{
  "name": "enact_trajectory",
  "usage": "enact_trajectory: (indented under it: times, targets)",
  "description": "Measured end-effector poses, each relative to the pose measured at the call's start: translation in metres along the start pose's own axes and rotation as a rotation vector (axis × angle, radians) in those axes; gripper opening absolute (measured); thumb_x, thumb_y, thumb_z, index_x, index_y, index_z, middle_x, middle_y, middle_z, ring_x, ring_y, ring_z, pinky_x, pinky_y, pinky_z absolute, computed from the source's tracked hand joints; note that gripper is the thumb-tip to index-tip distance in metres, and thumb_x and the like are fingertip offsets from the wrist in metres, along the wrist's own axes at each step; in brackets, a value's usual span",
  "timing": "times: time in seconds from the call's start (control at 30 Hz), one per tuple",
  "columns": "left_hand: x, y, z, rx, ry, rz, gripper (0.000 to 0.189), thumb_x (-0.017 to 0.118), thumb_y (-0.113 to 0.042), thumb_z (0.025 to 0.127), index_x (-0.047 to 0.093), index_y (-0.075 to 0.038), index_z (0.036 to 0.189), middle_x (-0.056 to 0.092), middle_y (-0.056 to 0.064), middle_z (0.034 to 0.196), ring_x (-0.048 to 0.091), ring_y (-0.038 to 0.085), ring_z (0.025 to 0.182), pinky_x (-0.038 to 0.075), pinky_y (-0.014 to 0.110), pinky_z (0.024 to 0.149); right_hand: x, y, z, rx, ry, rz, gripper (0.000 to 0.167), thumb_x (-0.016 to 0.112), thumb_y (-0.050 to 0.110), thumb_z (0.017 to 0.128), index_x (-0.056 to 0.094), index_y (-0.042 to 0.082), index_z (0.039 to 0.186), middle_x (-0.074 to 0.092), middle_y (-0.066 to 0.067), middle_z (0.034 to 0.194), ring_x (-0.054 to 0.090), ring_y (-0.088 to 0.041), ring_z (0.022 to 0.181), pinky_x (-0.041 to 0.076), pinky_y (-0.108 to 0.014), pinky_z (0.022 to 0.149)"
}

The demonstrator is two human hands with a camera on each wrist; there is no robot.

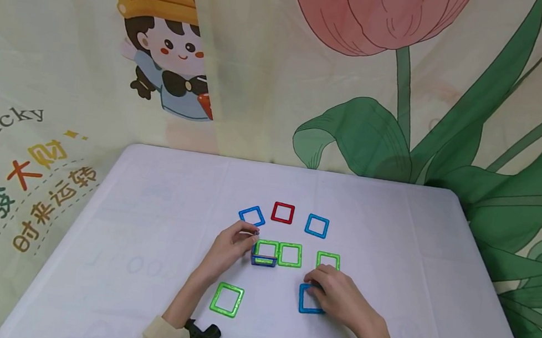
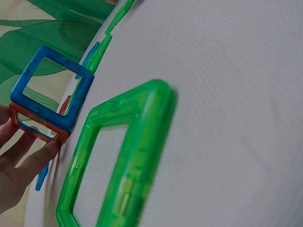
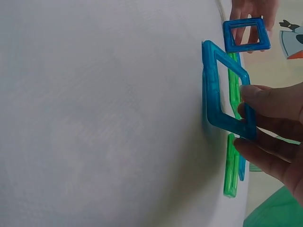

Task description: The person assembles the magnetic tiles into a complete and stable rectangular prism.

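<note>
My left hand holds a red-orange magnetic tile at its edge, thumb and fingers on opposite sides. That tile meets a blue square tile, which stands upright at the left one of two green tiles lying side by side; the right one of the pair touches it. My right hand pinches another blue square tile by one side, thumb on the near face. This tile is tilted up, its far edge close to the table.
Behind the hands lie a blue tile, a red tile and another blue tile. One green tile lies just beyond my right hand. A second loose green tile is near my left forearm, on the white table.
</note>
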State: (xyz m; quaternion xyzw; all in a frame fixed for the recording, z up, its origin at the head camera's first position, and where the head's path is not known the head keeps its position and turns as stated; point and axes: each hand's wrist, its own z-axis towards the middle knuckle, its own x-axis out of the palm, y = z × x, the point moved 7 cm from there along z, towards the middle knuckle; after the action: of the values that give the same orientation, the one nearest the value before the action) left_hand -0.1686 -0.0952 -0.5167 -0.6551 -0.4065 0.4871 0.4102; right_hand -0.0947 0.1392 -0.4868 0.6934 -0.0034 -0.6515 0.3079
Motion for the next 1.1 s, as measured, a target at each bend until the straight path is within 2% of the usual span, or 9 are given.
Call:
enact_trajectory:
  times: [0.23, 0.63, 0.87, 1.1]
  targets:
    - [0.0, 0.001, 0.001, -0.009, -0.003, 0.008, 0.028, 0.066, -0.026, 0.101, 0.066, -0.015, 0.126, 0.067, 0.006, 0.13, 0.065, 0.022, 0.116, 0.058, 0.039, 0.096, -0.006, 0.005, 0.006, -0.036, -0.051, -0.02, 0.017, 0.084, 0.008, 0.085, 0.08, 0.013, 0.101, 0.073, 0.003, 0.096, 0.064, -0.009, 0.087, 0.06, -0.029, 0.082]
    - [-0.001, 0.001, 0.002, -0.009, 0.0, 0.005, 0.03, 0.066, -0.025, 0.101, 0.065, -0.012, 0.128, 0.067, 0.006, 0.13, 0.065, 0.022, 0.115, 0.058, 0.04, 0.097, -0.013, 0.013, 0.02, -0.032, -0.113, -0.017, 0.016, 0.084, 0.006, 0.085, 0.079, 0.014, 0.098, 0.071, 0.003, 0.094, 0.064, -0.009, 0.083, 0.061, -0.026, 0.078]
    - [-0.001, 0.0, 0.002, -0.01, 0.001, 0.008, 0.028, 0.066, -0.025, 0.101, 0.065, -0.014, 0.127, 0.068, 0.006, 0.129, 0.065, 0.022, 0.114, 0.057, 0.04, 0.097, -0.018, 0.02, 0.026, -0.033, -0.156, -0.059, 0.018, 0.086, 0.008, 0.082, 0.079, 0.015, 0.097, 0.07, 0.005, 0.091, 0.065, -0.008, 0.077, 0.058, -0.021, 0.072]
    - [-0.001, 0.0, 0.001, -0.007, -0.003, 0.005, 0.028, 0.066, -0.025, 0.101, 0.065, -0.014, 0.126, 0.067, 0.006, 0.13, 0.065, 0.023, 0.115, 0.057, 0.041, 0.097, -0.02, 0.023, 0.03, -0.043, -0.183, -0.059, 0.019, 0.087, 0.006, 0.081, 0.078, 0.015, 0.096, 0.07, 0.005, 0.09, 0.068, -0.009, 0.079, 0.058, -0.021, 0.071]
